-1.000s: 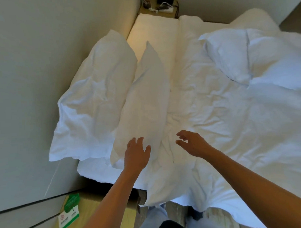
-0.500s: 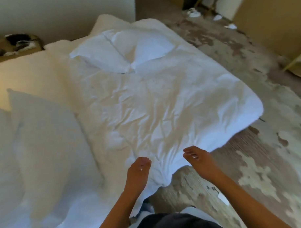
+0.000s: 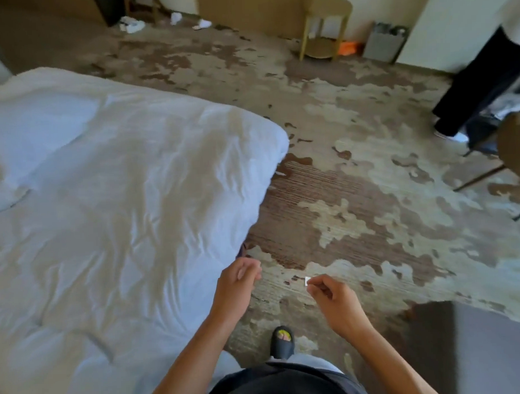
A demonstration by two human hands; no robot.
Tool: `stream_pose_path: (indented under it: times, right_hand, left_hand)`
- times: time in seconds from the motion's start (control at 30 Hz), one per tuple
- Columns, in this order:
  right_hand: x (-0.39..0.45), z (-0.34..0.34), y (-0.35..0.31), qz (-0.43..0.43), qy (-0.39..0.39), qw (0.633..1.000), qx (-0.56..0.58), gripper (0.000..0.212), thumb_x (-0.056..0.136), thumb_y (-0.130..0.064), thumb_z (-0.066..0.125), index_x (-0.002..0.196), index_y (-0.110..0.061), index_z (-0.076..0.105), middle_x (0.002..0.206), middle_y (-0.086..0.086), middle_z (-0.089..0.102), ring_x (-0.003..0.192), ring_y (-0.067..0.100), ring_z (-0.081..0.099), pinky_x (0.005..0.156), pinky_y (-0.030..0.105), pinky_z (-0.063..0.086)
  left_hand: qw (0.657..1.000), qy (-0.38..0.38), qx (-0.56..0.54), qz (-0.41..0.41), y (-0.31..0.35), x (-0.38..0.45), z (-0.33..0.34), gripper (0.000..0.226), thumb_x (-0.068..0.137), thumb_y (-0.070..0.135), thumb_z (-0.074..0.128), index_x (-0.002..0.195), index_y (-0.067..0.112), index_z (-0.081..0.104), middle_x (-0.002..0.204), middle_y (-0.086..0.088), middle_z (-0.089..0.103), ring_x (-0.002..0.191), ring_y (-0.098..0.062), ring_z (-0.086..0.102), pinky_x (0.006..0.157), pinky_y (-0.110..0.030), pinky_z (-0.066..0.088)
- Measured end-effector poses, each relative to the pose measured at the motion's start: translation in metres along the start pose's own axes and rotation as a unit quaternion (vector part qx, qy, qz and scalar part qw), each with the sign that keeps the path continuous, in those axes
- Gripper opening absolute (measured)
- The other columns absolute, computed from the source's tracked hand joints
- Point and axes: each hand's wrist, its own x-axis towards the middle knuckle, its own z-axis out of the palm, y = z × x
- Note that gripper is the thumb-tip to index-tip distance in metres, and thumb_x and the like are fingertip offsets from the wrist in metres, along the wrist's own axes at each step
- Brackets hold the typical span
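Status from beside the bed:

- Left hand [image 3: 237,281]: fingers loosely curled, thumb lying against them, nothing in it. It hangs right at the near edge of the duvet [image 3: 120,201]. Can't tell if it touches the fabric.
- Right hand [image 3: 334,297]: out over the carpet [image 3: 371,207], well clear of the duvet. Fingers curled in, thumb tip against the forefinger. A small white scrap [image 3: 307,280] shows just at the fingertips. Can't tell whether it's pinched or lying on the carpet behind the hand.
- Duvet: white and creased, spread flat over the bed, filling the person's left side. Its far corner droops over the bed edge toward the carpet. The side edge runs down to the left hand.
- Pillow [image 3: 29,137]: white, lies on the duvet at the far left, well away from both hands.
- Person's foot in a dark slipper [image 3: 283,340] is on the carpet, between the two forearms.
- Carpet is patchy brown and beige.
- Far wall: round wooden side table [image 3: 326,26], grey bin [image 3: 384,43] to its right, something orange [image 3: 348,48] between them on the floor. White litter [image 3: 132,24] is scattered further left.
- Second person at far right, only black trousers [image 3: 479,89] visible, beside a chair [image 3: 513,146].
- Grey flat surface [image 3: 479,351] is at lower right, near the right forearm. Blurred, can't identify it.
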Motion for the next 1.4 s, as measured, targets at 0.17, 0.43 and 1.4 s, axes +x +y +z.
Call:
stream_pose_path:
  times: [0.17,0.43,1.4]
  right_hand:
    - [0.038,-0.050,0.028,0.027,0.029,0.999,0.033,0.010,0.103,-0.037,0.063,0.100,-0.041,0.071,0.087,-0.019,0.075,0.079,-0.006,0.068,0.059,0.011,0.048]
    - [0.170,-0.102,-0.006,0.000,0.027,0.998,0.057,0.012,0.103,-0.032,0.062,0.103,-0.030,0.074,0.088,-0.015,0.075,0.078,-0.006,0.067,0.059,0.009,0.047]
    - [0.829,-0.466,-0.147,0.018,0.002,1.000,0.006,0.017,0.102,-0.029,0.064,0.092,-0.041,0.070,0.083,-0.031,0.071,0.082,-0.011,0.066,0.063,0.005,0.044]
  left_hand:
    - [1.000,-0.009,-0.009,-0.011,0.031,0.025,0.052,0.019,0.103,0.031,0.059,0.098,0.022,0.075,0.097,0.003,0.078,0.095,-0.012,0.074,0.089,-0.042,0.062]
    - [0.996,0.033,-0.025,-0.075,0.057,0.124,0.080,0.019,0.103,0.020,0.059,0.097,0.015,0.076,0.092,-0.002,0.080,0.093,-0.021,0.076,0.086,-0.044,0.061]
    - [1.000,-0.001,-0.012,-0.020,0.498,0.763,0.269,0.020,0.103,0.034,0.057,0.101,0.022,0.073,0.095,0.007,0.079,0.090,-0.006,0.075,0.084,-0.031,0.062]
